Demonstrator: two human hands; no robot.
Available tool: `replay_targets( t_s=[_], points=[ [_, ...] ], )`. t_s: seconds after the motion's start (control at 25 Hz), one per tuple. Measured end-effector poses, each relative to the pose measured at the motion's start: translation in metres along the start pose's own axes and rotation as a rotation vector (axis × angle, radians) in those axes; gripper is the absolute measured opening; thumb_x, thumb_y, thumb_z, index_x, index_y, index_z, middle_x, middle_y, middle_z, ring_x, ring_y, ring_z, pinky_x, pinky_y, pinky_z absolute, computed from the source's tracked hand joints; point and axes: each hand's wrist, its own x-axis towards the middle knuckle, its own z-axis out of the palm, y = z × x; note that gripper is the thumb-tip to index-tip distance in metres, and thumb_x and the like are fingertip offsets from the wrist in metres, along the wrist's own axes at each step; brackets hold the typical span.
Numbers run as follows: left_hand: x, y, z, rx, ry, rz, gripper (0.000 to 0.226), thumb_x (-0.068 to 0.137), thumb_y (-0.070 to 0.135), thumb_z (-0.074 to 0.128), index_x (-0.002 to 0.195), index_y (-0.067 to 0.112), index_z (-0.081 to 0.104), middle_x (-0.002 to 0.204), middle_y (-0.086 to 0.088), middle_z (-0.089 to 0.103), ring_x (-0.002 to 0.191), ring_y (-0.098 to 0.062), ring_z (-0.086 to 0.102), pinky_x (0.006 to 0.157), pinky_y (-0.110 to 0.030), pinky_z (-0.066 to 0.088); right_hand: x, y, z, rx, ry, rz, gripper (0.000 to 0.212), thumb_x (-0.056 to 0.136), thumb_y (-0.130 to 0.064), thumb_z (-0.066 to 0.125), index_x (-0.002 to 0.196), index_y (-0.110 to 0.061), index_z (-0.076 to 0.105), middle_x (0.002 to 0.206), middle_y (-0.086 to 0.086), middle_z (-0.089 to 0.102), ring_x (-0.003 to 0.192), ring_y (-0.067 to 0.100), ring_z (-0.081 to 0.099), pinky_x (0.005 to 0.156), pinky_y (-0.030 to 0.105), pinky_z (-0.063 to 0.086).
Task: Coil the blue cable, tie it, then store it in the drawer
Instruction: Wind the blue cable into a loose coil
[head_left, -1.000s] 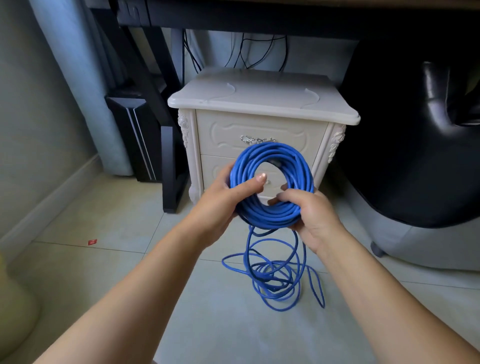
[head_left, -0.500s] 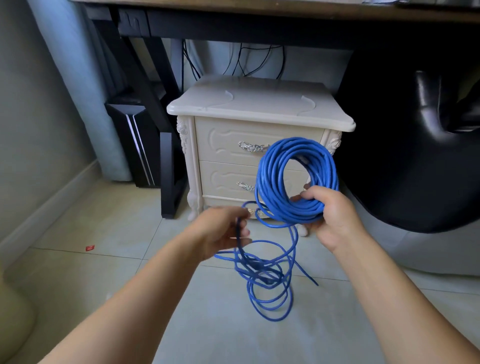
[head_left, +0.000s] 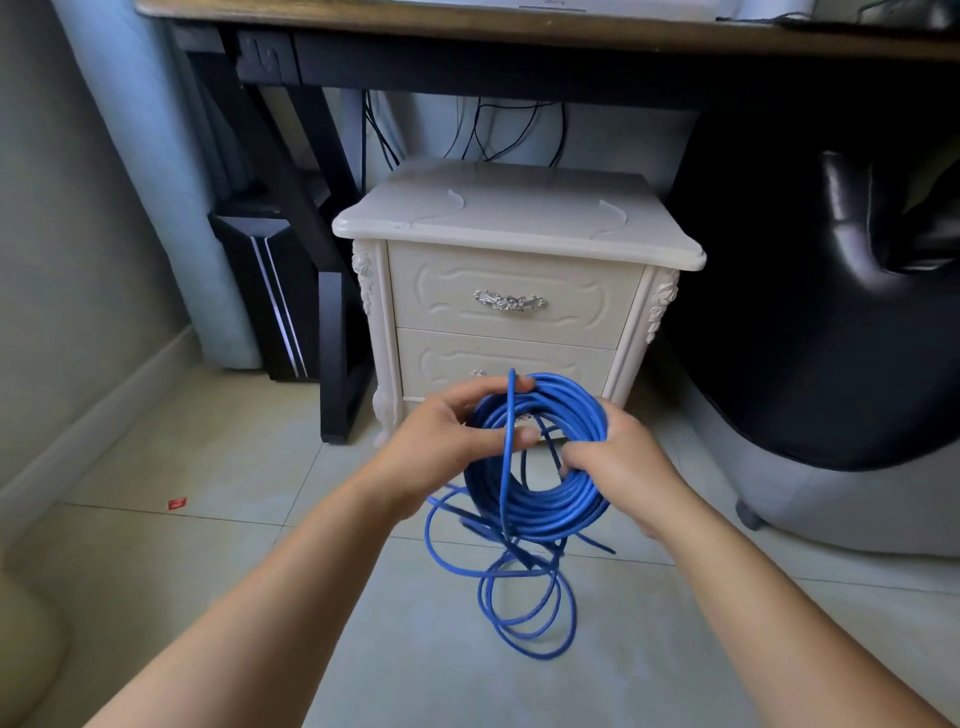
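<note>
I hold a thick coil of blue cable (head_left: 540, 512) in front of me, low over the floor. My right hand (head_left: 618, 462) grips the coil's right side. My left hand (head_left: 452, 441) grips the left side, fingers on the top rim, and pinches a loose strand that runs across the coil's face. Uncoiled loops of the same cable (head_left: 524, 608) hang down and lie on the tiles. Behind stands a cream nightstand (head_left: 514, 218) with two shut drawers; the top drawer (head_left: 509, 301) has a silver handle, while the coil partly hides the lower one.
A dark desk (head_left: 519, 36) spans above the nightstand, its black leg (head_left: 337, 358) to the left beside a black computer tower (head_left: 265, 291). A black leather chair (head_left: 831, 291) fills the right. Black wires hang behind the nightstand. A small red scrap (head_left: 177, 503) lies on the tiles.
My left hand came up from the hanging strand and brought it onto the coil. The coil tipped lower and flatter, and fewer loose loops lie on the floor.
</note>
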Motion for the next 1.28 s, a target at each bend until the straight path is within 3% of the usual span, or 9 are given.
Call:
replay_targets(
  t_s=[0.24, 0.36, 0.52, 0.64, 0.72, 0.84, 1.04, 1.16, 1.28],
  points=[
    [0.005, -0.002, -0.004, 0.376, 0.155, -0.12, 0.043, 0.077, 0.007, 0.073, 0.105, 0.02, 0.042, 0.106, -0.002, 0.066, 0.073, -0.018, 0.059, 0.07, -0.033, 0.05, -0.008, -0.001, 0.016, 0.044, -0.172, -0.057, 0.037, 0.074, 0.0, 0.063, 0.096, -0.029, 0.06, 0.077, 0.004, 0.06, 0.064, 0.019, 0.059, 0.06, 0.032, 0.05],
    [0.007, -0.005, -0.009, 0.647, 0.105, -0.232, 0.043, 0.075, 0.023, 0.074, 0.111, 0.023, 0.051, 0.092, -0.002, 0.069, 0.081, -0.021, 0.065, 0.076, -0.038, 0.053, -0.01, 0.002, 0.022, 0.053, -0.201, -0.081, 0.042, 0.076, 0.0, 0.062, 0.097, -0.036, 0.059, 0.081, 0.006, 0.062, 0.066, 0.02, 0.062, 0.064, 0.035, 0.053],
    [0.005, -0.006, -0.007, 0.573, 0.165, -0.147, 0.025, 0.074, 0.014, 0.067, 0.097, 0.022, 0.063, 0.077, -0.003, 0.069, 0.069, -0.021, 0.065, 0.072, -0.041, 0.058, -0.009, -0.001, 0.025, 0.173, -0.192, -0.081, 0.046, 0.081, -0.008, 0.068, 0.114, -0.037, 0.056, 0.102, 0.004, 0.068, 0.092, 0.021, 0.07, 0.087, 0.041, 0.057],
    [0.008, -0.006, -0.004, 0.702, 0.272, -0.083, 0.025, 0.073, 0.016, 0.059, 0.095, 0.027, 0.06, 0.071, 0.007, 0.065, 0.07, -0.02, 0.063, 0.064, -0.034, 0.053, -0.012, -0.009, 0.024, 0.192, -0.18, -0.171, 0.086, 0.071, -0.035, 0.076, 0.142, -0.048, 0.028, 0.134, -0.014, 0.042, 0.124, 0.004, 0.048, 0.102, 0.026, 0.04],
    [0.009, -0.006, -0.001, 0.803, 0.294, -0.081, 0.03, 0.072, 0.013, 0.055, 0.097, 0.029, 0.058, 0.072, 0.008, 0.064, 0.071, -0.017, 0.06, 0.061, -0.032, 0.05, -0.019, -0.013, 0.032, 0.005, -0.212, -0.273, 0.098, 0.071, -0.033, 0.078, 0.145, -0.049, 0.017, 0.14, -0.02, 0.027, 0.129, -0.005, 0.033, 0.102, 0.018, 0.03],
    [0.008, -0.004, 0.002, 0.879, 0.282, -0.058, 0.034, 0.073, 0.015, 0.059, 0.102, 0.032, 0.054, 0.077, 0.009, 0.065, 0.075, -0.018, 0.061, 0.063, -0.031, 0.05, -0.017, -0.006, 0.042, -0.162, -0.127, -0.318, 0.087, 0.076, -0.009, 0.065, 0.144, -0.046, 0.025, 0.136, -0.016, 0.035, 0.117, 0.002, 0.045, 0.09, 0.019, 0.04],
    [0.007, 0.009, -0.019, 0.718, 0.332, -0.043, 0.043, 0.069, 0.011, 0.065, 0.101, 0.04, 0.06, 0.076, 0.013, 0.066, 0.071, -0.016, 0.063, 0.064, -0.03, 0.052, 0.005, -0.007, 0.004, 0.353, -0.302, 0.052, 0.061, 0.083, 0.017, 0.053, 0.128, -0.024, 0.056, 0.114, 0.007, 0.069, 0.082, 0.02, 0.07, 0.078, 0.038, 0.058],
    [0.003, 0.018, -0.034, 0.549, 0.375, -0.024, 0.046, 0.069, 0.0, 0.064, 0.098, 0.036, 0.064, 0.074, 0.011, 0.067, 0.059, -0.011, 0.058, 0.056, -0.024, 0.047, 0.013, 0.005, -0.01, 0.043, -0.105, 0.158, 0.04, 0.092, 0.0, 0.051, 0.127, -0.018, 0.058, 0.109, 0.012, 0.067, 0.083, 0.023, 0.068, 0.082, 0.038, 0.056],
    [-0.001, 0.026, -0.037, 0.479, 0.334, -0.005, 0.048, 0.069, -0.006, 0.064, 0.098, 0.033, 0.067, 0.067, 0.013, 0.063, 0.052, -0.007, 0.05, 0.05, -0.018, 0.041, 0.01, -0.002, -0.007, -0.037, 0.096, -0.04, 0.04, 0.092, -0.042, 0.06, 0.13, -0.029, 0.057, 0.117, -0.005, 0.061, 0.089, 0.005, 0.061, 0.081, 0.024, 0.051]
  ],
)
